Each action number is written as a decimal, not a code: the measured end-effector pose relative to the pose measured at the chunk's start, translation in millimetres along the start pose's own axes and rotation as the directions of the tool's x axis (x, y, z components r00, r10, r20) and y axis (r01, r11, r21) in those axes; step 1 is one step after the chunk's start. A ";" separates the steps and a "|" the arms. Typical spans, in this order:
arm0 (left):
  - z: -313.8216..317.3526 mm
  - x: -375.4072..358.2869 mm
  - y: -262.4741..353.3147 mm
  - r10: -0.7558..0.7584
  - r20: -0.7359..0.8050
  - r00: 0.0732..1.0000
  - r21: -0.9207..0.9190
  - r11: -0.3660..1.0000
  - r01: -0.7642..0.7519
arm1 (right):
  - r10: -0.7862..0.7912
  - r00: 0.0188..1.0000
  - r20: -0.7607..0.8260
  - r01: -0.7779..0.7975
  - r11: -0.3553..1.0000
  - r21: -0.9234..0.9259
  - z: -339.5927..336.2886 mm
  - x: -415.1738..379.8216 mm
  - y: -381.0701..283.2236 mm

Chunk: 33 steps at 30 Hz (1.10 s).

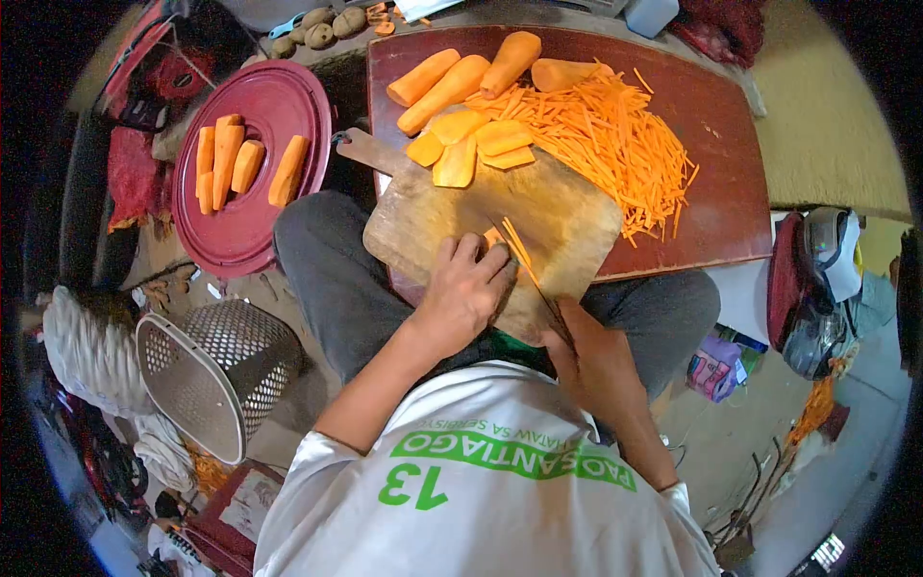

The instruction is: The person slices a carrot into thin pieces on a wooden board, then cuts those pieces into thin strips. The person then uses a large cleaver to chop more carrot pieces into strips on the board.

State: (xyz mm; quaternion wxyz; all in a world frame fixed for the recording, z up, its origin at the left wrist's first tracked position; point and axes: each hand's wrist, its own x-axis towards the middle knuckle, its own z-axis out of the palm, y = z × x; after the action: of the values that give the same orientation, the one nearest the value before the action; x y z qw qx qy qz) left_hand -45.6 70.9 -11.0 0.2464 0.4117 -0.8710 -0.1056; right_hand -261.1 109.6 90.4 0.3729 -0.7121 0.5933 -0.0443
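My left hand (463, 293) has its fingers curled down on a piece of carrot (493, 237) on the wooden cutting board (409, 226). Gripped in my right hand (591, 356) is a knife (553, 306), its thin blade pointing up and left beside the fingers of my left hand. Thin carrot sticks (517, 242) lie against the blade. Flat carrot slices (456, 163) rest at the board's far edge. Beyond them spreads a large pile of carrot strips (615, 144), with several peeled whole carrots (444, 93) next to it.
The board rests across my lap and a reddish-brown table (716, 144). To the left, a round red lid (260, 96) bears several carrots (228, 159). A perforated basket (216, 370) lies tipped on the floor. Potatoes (319, 36) sit at the back.
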 end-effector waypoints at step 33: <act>3.4 -4.9 -0.2 0.002 -0.031 1.000 -0.031 1.000 -0.003 | -0.154 0.979 -0.132 0.161 0.986 0.040 26.8 29.6 12.2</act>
State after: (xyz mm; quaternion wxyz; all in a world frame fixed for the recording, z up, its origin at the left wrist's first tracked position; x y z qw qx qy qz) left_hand -44.6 74.5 -15.6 0.2664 0.4084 -0.8658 -0.1126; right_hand -248.8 96.3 52.8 0.3472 -0.7428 0.5565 -0.1346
